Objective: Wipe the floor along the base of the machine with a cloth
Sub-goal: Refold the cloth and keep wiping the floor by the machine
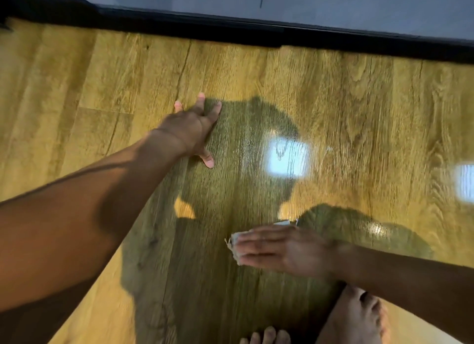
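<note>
White cloth (234, 244): small, pale, frayed edge, on floor (359, 100) under right hand (282, 248).
Room: glossy yellow-brown wood planks with glare; grey machine (333, 5), black base strip (256, 29) along top.
Right fingers (256, 241): straight, pressing cloth flat, its edge peeking beyond them.
Left hand (189, 130): spread flat on floor, apart from cloth.

A broad band of wood floor (359, 100) is lying open in front of the machine's black base (256, 29), which is walling off the far side from edge to edge. The left hand (191, 129) is pressing flat on the floor, and with its forearm it is blocking the left-centre lane. The right hand (282, 248) is lying flat over the cloth (234, 241), taking up the near middle. Bare feet (356, 318) are closing off the near right corner. Between the hands, a bare strip is running toward the base.
</note>
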`<act>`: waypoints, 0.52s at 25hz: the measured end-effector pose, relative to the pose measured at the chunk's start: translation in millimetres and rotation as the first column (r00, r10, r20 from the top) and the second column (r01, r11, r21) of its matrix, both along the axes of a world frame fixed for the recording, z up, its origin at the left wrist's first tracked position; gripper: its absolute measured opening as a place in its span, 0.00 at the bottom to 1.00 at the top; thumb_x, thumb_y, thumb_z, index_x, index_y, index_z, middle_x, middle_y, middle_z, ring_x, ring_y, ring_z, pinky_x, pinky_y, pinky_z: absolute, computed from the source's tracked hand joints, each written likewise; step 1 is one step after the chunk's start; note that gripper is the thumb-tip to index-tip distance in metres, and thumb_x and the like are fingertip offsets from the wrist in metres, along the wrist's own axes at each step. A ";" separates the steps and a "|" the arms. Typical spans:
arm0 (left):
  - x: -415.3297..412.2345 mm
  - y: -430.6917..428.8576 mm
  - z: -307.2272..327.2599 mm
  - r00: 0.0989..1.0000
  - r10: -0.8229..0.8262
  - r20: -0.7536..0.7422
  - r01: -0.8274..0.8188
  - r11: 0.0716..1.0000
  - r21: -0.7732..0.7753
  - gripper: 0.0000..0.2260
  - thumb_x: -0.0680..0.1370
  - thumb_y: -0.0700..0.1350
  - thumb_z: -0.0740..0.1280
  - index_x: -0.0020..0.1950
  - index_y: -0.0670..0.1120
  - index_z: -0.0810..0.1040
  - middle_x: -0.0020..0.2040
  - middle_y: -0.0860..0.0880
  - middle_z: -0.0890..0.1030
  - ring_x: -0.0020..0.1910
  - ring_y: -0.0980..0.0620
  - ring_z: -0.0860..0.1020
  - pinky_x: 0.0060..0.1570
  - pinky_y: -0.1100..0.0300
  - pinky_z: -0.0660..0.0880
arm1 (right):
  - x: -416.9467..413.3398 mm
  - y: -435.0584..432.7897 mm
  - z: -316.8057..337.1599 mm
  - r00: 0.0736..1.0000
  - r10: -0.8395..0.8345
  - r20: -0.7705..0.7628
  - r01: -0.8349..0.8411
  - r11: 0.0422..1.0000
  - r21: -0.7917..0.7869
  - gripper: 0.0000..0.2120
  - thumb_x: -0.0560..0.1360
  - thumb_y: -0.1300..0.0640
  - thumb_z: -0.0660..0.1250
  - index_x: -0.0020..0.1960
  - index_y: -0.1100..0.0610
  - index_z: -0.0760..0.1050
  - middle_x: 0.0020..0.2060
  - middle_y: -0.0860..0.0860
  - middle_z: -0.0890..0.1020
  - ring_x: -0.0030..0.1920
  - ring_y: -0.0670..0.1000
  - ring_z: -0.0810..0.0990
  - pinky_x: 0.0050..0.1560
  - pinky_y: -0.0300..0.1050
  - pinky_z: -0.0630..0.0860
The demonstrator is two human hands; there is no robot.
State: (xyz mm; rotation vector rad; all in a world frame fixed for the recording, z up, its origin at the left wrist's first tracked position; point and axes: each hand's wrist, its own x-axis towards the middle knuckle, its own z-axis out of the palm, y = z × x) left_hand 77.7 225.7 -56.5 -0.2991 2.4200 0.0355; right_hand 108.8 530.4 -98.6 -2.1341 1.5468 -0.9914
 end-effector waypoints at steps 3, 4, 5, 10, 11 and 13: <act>0.1 -0.3 -2.3 1.000 -0.006 -0.008 0.006 1.000 -0.002 0.61 0.59 0.63 0.77 0.76 0.58 0.34 0.77 0.47 0.35 0.73 0.32 0.51 0.67 0.42 0.60 | -34.4 -29.4 0.4 0.889 -0.187 0.417 0.151 0.981 0.119 0.43 0.71 0.55 0.72 0.73 0.71 0.49 0.71 0.67 0.57 0.71 0.65 0.59 0.71 0.64 0.58; 0.5 -0.2 -2.0 1.000 -0.006 -0.006 0.006 1.000 0.000 0.61 0.59 0.63 0.77 0.75 0.58 0.34 0.77 0.47 0.35 0.73 0.32 0.51 0.68 0.41 0.60 | -64.1 -43.6 -2.5 0.969 -0.235 0.072 0.223 0.965 0.140 0.34 0.74 0.58 0.70 0.73 0.64 0.58 0.73 0.61 0.60 0.73 0.58 0.60 0.70 0.58 0.64; 0.3 0.5 -1.0 1.000 -0.005 -0.005 0.005 1.000 0.001 0.61 0.59 0.63 0.77 0.75 0.58 0.34 0.77 0.47 0.35 0.73 0.32 0.50 0.68 0.41 0.60 | -91.5 -52.4 -5.3 0.938 -0.344 -0.028 0.341 0.911 0.234 0.27 0.76 0.62 0.67 0.73 0.55 0.64 0.74 0.52 0.62 0.73 0.52 0.61 0.67 0.52 0.70; 0.3 4.1 4.2 1.000 -0.024 -0.009 0.024 1.000 -0.009 0.60 0.62 0.61 0.76 0.76 0.55 0.33 0.76 0.44 0.34 0.74 0.33 0.51 0.68 0.44 0.61 | -72.6 -68.7 -11.7 0.905 -0.394 -0.163 0.408 0.910 0.065 0.21 0.74 0.69 0.66 0.65 0.56 0.75 0.67 0.53 0.73 0.68 0.52 0.71 0.63 0.52 0.74; 0.6 4.3 4.8 1.000 -0.021 -0.005 0.021 1.000 -0.005 0.59 0.62 0.61 0.76 0.76 0.55 0.33 0.76 0.44 0.34 0.74 0.33 0.50 0.68 0.44 0.60 | -59.1 -64.0 -11.3 0.955 -0.222 -0.199 0.232 0.972 0.025 0.18 0.75 0.68 0.63 0.63 0.57 0.76 0.64 0.55 0.76 0.65 0.54 0.74 0.61 0.53 0.75; -1.3 6.7 6.2 1.000 -0.019 0.010 0.019 1.000 -0.005 0.59 0.62 0.62 0.76 0.76 0.55 0.33 0.76 0.44 0.34 0.74 0.33 0.49 0.68 0.43 0.60 | -81.0 -68.9 -10.3 0.960 -0.061 -0.273 0.044 0.997 -0.068 0.14 0.81 0.61 0.56 0.63 0.56 0.74 0.61 0.56 0.79 0.63 0.54 0.76 0.62 0.50 0.74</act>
